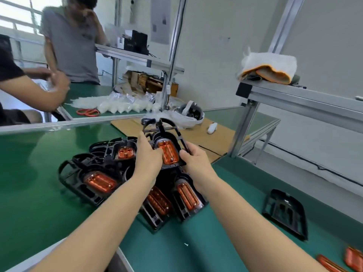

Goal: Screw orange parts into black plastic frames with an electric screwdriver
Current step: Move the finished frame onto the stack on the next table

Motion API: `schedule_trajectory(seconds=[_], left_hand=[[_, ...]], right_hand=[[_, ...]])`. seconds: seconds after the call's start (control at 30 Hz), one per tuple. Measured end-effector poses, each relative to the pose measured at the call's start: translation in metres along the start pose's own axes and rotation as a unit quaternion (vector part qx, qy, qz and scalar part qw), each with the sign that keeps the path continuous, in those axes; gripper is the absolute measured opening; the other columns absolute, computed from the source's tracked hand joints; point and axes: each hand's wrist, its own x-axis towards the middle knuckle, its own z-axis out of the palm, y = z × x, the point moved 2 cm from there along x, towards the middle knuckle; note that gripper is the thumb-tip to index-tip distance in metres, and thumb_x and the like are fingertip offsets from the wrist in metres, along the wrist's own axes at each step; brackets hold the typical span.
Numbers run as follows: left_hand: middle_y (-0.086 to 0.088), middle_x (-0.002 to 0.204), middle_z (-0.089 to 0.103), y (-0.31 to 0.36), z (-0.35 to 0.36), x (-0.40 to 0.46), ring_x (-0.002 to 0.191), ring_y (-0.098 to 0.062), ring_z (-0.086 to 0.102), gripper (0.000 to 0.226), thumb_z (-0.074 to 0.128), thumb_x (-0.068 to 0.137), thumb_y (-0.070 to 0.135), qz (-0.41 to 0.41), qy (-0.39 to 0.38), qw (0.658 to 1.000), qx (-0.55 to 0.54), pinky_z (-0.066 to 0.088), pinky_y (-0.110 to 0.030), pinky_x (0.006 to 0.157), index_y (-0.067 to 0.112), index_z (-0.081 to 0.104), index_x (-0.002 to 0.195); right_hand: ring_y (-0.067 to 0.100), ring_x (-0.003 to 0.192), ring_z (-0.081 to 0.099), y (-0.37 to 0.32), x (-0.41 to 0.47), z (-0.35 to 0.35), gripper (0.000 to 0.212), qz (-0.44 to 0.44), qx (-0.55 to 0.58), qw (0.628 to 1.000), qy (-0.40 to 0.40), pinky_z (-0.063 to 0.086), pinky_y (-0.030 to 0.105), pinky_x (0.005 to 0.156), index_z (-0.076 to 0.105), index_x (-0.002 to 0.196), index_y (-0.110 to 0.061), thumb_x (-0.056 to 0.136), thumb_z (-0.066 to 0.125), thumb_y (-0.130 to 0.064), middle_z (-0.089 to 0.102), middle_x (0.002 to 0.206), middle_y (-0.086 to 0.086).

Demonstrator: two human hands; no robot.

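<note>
Black plastic frame [167,134] with an orange part [168,152] seated in it is held up in both our hands above the green bench top [39,193]. Our left hand [147,156] grasps the frame's left edge, fingers wrapped behind it and thumb reaching onto the orange part; our right hand [193,160] grips the right edge, thumb on the front beside the part. Just below the held frame lies a pile of assembled frames [121,177], each showing its orange insert, stacked loosely and overlapping. Well to the right, one bare black frame [284,214] lies flat on the bench by itself, and loose orange parts [341,261] sit at the lower right corner. Behind the pile we see a sheet of cardboard [196,134] carrying a white helmet-like object [188,114]. Farther left, red-handled scissors [88,112] lie beside heaped clear plastic bags [117,105]. A folded white and orange cloth [269,67] rests on the aluminium shelf [304,97] at right. Two other people stand at the far left.
</note>
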Motion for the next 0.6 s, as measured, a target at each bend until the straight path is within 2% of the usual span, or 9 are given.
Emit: schedule_trajectory(seconds=[0.1, 0.17, 0.23, 0.4, 0.5, 0.6], left_hand=[[-0.001, 0.159, 0.013, 0.004, -0.005, 0.017, 0.143, -0.022, 0.022, 0.076, 0.049, 0.093, 0.002, -0.006, 0.003, 1.0, 0.028, 0.027, -0.036, 0.113, 0.024, 0.007, 0.152], [-0.008, 0.154, 0.027, 0.007, -0.009, 0.026, 0.135, -0.026, 0.036, 0.069, 0.05, 0.091, 0.0, 0.006, -0.002, 1.0, 0.028, 0.038, -0.043, 0.107, 0.019, 0.018, 0.149], [-0.009, 0.147, 0.038, 0.012, -0.012, 0.03, 0.128, -0.024, 0.045, 0.068, 0.052, 0.089, -0.001, 0.024, -0.009, 1.0, 0.01, 0.047, -0.04, 0.098, 0.017, 0.023, 0.147], [-0.003, 0.144, 0.043, 0.02, -0.02, 0.03, 0.129, -0.017, 0.045, 0.078, 0.061, 0.085, -0.004, 0.083, -0.021, 0.995, -0.049, 0.041, -0.043, 0.106, 0.027, 0.027, 0.147], [-0.003, 0.141, 0.047, 0.021, -0.021, 0.027, 0.127, -0.016, 0.048, 0.081, 0.063, 0.083, -0.008, 0.105, -0.023, 0.989, -0.098, 0.045, -0.04, 0.103, 0.03, 0.031, 0.146], [-0.007, 0.136, 0.052, 0.021, -0.017, 0.027, 0.121, -0.018, 0.054, 0.079, 0.061, 0.081, -0.013, 0.093, -0.026, 0.986, -0.133, 0.052, -0.037, 0.094, 0.025, 0.035, 0.145]], right_hand=[[0.026, 0.111, 0.061, -0.003, 0.014, 0.013, 0.034, 0.0, -0.034, 0.999, 0.007, 0.047, 0.048, 0.1, 0.054, 0.133, -0.016, 0.102, 0.04, -0.01, 0.065, 0.121, 0.007], [0.026, 0.113, 0.06, -0.006, 0.02, 0.019, 0.035, -0.004, -0.035, 0.999, 0.01, 0.046, 0.048, 0.101, 0.051, 0.136, -0.015, 0.103, 0.04, -0.011, 0.063, 0.124, 0.008], [0.023, 0.112, 0.06, -0.009, 0.024, 0.021, 0.037, -0.02, -0.025, 0.999, 0.014, 0.047, 0.045, 0.101, 0.049, 0.138, -0.014, 0.102, 0.04, -0.009, 0.062, 0.124, 0.007], [0.015, 0.121, 0.055, -0.008, 0.022, 0.02, 0.041, -0.088, 0.025, 0.995, 0.036, 0.042, 0.042, 0.108, 0.048, 0.14, -0.018, 0.101, 0.043, -0.006, 0.06, 0.13, -0.001], [0.011, 0.121, 0.056, -0.005, 0.018, 0.015, 0.04, -0.121, 0.059, 0.99, 0.033, 0.043, 0.04, 0.107, 0.051, 0.137, -0.019, 0.1, 0.047, -0.005, 0.062, 0.129, -0.004], [0.016, 0.124, 0.055, -0.003, 0.017, 0.01, 0.041, -0.117, 0.063, 0.991, 0.032, 0.042, 0.043, 0.108, 0.048, 0.14, -0.015, 0.1, 0.048, -0.006, 0.06, 0.133, 0.0]])
